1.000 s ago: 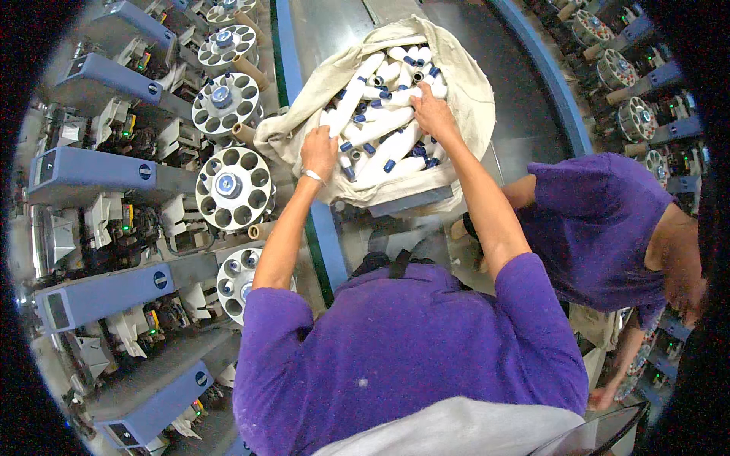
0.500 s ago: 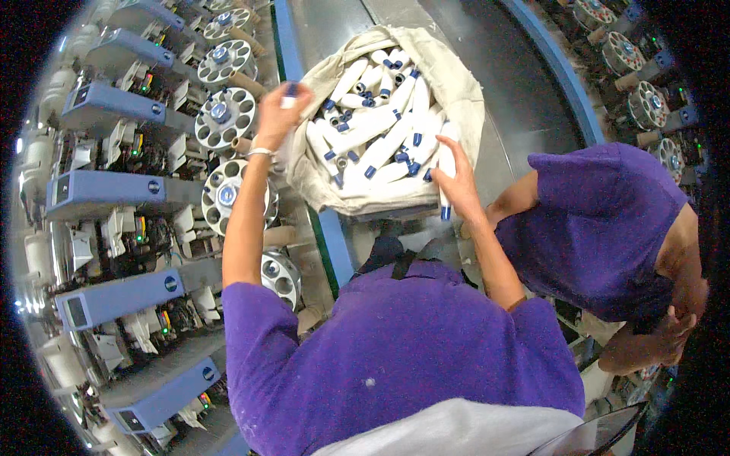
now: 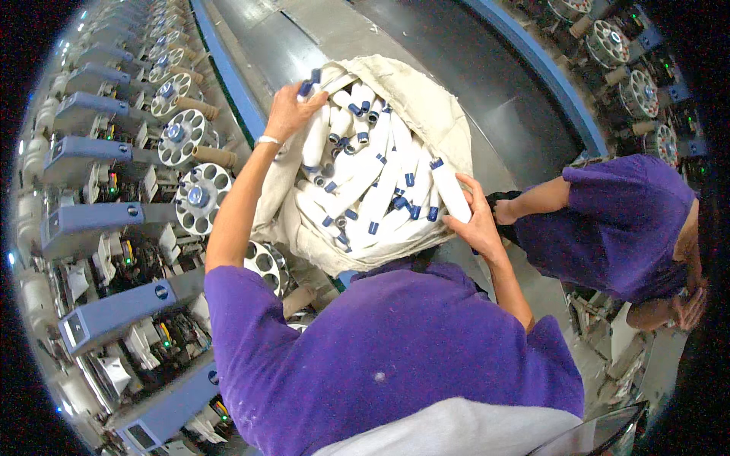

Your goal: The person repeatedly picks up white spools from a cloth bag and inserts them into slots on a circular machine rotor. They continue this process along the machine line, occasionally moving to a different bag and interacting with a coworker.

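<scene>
In front of me a cream cloth sack (image 3: pixel 445 102) gapes open, full of white yarn bobbins (image 3: pixel 378 199) with blue tube ends, lying in all directions. My right hand (image 3: pixel 477 226) is closed round one yarn bobbin (image 3: pixel 452 191) at the sack's right rim. That bobbin tilts, a blue end pointing up and left. At the sack's far left rim my left hand (image 3: pixel 293 114) is closed on another bobbin, whose blue tube end (image 3: pixel 310 80) sticks up above the fingers. The rest of that bobbin is partly hidden by the hand.
Along my left runs a winding machine with blue housings (image 3: pixel 91 219) and round magazines with holes (image 3: pixel 199 197). A similar row with magazines (image 3: pixel 639 93) stands at the right. Close on my right is a person in purple (image 3: pixel 620 220).
The sack appears lower in view, nearer my body. My right hand's bobbin has swung from upright to leaning up-left. My left hand, blurred before, is now at the sack's rim.
</scene>
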`<state>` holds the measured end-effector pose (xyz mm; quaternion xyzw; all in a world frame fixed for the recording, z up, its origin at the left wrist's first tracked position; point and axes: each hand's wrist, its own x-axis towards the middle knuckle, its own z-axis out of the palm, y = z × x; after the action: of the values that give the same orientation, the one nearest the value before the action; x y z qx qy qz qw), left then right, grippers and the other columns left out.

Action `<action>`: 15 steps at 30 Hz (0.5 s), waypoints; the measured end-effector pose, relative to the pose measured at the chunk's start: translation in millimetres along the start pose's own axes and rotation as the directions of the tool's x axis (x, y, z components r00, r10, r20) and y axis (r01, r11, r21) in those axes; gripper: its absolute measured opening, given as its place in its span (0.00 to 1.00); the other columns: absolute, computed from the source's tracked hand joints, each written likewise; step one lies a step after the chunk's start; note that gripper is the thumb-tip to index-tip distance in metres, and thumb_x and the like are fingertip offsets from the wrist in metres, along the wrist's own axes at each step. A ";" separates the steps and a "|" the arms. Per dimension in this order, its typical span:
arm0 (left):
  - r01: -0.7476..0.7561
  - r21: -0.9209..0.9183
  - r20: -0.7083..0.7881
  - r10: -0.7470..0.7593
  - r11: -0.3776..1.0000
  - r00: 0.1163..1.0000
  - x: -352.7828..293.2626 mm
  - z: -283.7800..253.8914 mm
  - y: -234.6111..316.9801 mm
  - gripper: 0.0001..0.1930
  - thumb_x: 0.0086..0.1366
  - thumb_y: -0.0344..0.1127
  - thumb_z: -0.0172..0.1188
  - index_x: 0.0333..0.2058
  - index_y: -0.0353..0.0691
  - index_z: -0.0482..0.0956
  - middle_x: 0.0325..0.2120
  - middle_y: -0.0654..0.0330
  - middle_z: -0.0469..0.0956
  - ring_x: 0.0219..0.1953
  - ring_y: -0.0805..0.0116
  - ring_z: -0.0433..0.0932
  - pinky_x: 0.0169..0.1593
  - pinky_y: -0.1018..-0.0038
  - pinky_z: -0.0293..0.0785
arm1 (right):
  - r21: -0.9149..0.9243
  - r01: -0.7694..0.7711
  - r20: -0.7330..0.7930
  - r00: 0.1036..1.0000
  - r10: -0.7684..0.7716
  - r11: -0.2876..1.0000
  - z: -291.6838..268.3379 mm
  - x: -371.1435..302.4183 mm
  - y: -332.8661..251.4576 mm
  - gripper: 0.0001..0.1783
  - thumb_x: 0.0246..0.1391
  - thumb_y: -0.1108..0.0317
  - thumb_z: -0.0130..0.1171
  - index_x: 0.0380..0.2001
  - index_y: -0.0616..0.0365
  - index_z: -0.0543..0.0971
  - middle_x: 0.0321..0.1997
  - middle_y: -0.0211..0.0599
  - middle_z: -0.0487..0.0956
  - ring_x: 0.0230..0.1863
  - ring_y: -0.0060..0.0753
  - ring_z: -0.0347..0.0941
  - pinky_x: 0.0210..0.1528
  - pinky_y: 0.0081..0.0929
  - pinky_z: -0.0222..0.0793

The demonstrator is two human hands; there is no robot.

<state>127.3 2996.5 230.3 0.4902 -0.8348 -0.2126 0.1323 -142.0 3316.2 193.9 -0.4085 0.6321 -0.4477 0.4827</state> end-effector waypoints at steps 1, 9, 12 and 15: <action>-0.120 0.150 -0.027 0.126 0.981 0.992 13.2 3.6 7.0 0.21 0.52 0.47 0.64 0.41 0.39 0.81 0.27 0.50 0.81 0.31 0.53 0.80 0.38 0.61 0.74 | 0.063 -0.030 -0.013 0.999 0.031 0.998 3.3 4.0 -4.2 0.44 0.40 0.74 0.65 0.62 0.61 0.57 0.51 0.41 0.75 0.50 0.29 0.70 0.54 0.26 0.64; -0.374 0.355 0.329 0.261 0.857 0.908 57.9 66.2 16.9 0.16 0.44 0.43 0.67 0.29 0.40 0.80 0.27 0.48 0.80 0.34 0.48 0.79 0.38 0.59 0.75 | 0.746 0.069 -0.057 0.998 -0.039 0.662 -20.6 36.1 -29.9 0.51 0.44 0.78 0.63 0.68 0.64 0.46 0.54 0.47 0.73 0.47 0.29 0.73 0.56 0.24 0.70; -0.263 0.073 0.227 0.241 0.962 0.944 53.9 42.3 25.3 0.21 0.48 0.49 0.67 0.35 0.39 0.81 0.29 0.49 0.81 0.31 0.54 0.80 0.37 0.64 0.74 | 0.921 0.038 -0.018 0.998 -0.057 0.388 -38.7 20.7 -23.2 0.39 0.58 0.63 0.55 0.66 0.66 0.51 0.38 0.41 0.75 0.29 0.20 0.73 0.33 0.13 0.75; 0.145 -0.357 0.197 -0.077 0.923 0.977 46.4 2.2 62.7 0.20 0.56 0.49 0.67 0.32 0.34 0.83 0.26 0.63 0.79 0.26 0.73 0.73 0.31 0.72 0.71 | 0.987 -0.136 0.149 0.973 -0.174 0.083 -57.3 -4.3 -11.2 0.36 0.65 0.50 0.44 0.63 0.68 0.54 0.25 0.34 0.69 0.14 0.14 0.65 0.15 0.10 0.68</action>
<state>56.1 2983.3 259.4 0.4820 -0.7591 -0.4163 0.1344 -196.2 3327.1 213.2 -0.0297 0.0957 -0.7129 0.6941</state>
